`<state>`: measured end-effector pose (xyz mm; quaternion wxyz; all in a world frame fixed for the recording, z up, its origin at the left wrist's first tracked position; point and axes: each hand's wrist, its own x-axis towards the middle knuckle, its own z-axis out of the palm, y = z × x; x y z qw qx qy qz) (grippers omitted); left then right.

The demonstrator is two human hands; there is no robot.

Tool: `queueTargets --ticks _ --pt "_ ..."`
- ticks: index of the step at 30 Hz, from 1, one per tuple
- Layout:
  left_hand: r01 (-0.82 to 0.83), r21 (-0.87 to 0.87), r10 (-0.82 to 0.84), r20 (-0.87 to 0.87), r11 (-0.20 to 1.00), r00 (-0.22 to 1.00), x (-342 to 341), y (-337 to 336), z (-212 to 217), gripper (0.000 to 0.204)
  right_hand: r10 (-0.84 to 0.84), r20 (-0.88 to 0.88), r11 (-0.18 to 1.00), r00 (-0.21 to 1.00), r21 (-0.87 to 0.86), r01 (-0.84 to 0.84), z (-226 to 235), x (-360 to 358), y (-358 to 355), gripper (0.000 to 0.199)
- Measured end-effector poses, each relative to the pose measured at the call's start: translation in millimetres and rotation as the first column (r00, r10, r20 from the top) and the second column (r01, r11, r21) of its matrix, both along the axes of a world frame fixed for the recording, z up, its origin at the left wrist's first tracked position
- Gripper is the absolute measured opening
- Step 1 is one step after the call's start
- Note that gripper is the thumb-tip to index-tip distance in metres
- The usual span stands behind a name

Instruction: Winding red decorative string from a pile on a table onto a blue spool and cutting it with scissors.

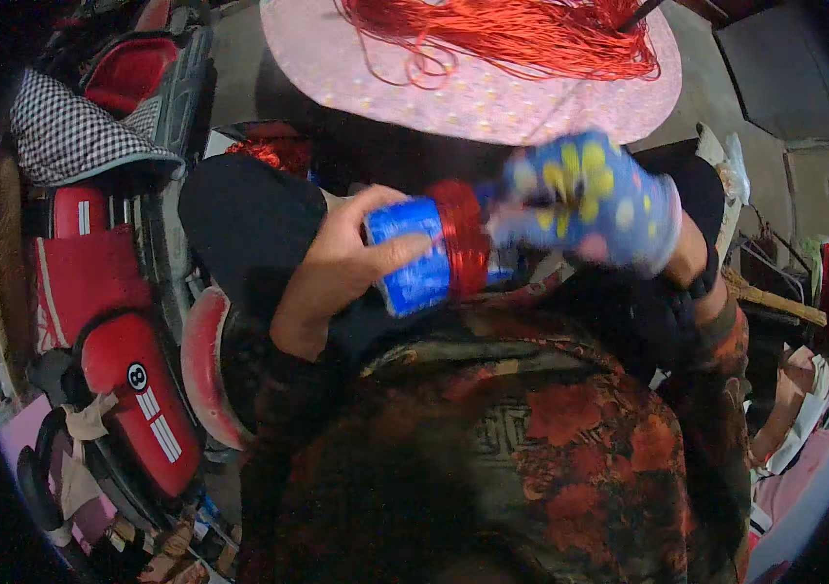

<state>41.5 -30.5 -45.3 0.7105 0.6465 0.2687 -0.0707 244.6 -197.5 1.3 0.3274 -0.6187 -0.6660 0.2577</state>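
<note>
Gripping a blue can (413, 268) wound with red thread (461, 251), the left hand (342, 263) closes round it — the gloved right hand (594, 200), blurred, touches the can's thread end, grip unclear.

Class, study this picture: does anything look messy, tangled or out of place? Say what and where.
The red string on the pink spotted cloth lies in a loose tangle, loops straying sideways. String on the blue can, held by the left hand and gloved right hand, sits wound tight.
</note>
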Motion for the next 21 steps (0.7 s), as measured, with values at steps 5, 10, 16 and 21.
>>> queueTargets --ticks 5,10,16,21 --pt "0.293 -0.271 -0.226 0.253 0.917 0.941 -12.4 0.5 10.2 0.052 -0.135 -0.447 0.982 0.885 -0.181 0.058 -44.4 13.5 -1.0 0.017" --pt "-0.186 -0.673 0.448 0.237 0.716 0.862 -25.6 -4.1 6.3 0.066 -0.055 -0.428 0.981 0.902 -0.191 -0.031 -66.3 -8.8 -27.1 0.021" --pt "-0.302 0.079 0.284 0.183 0.950 0.941 -6.0 4.8 -4.8 0.046 0.186 0.298 0.976 0.936 0.054 -0.211 -23.7 -19.9 -19.1 0.018" --pt "0.166 -0.100 -0.162 0.047 0.981 0.986 -0.4 0.4 -1.1 0.051 0.018 -0.174 0.995 0.985 -0.098 -0.036 -12.6 15.9 3.2 0.023"
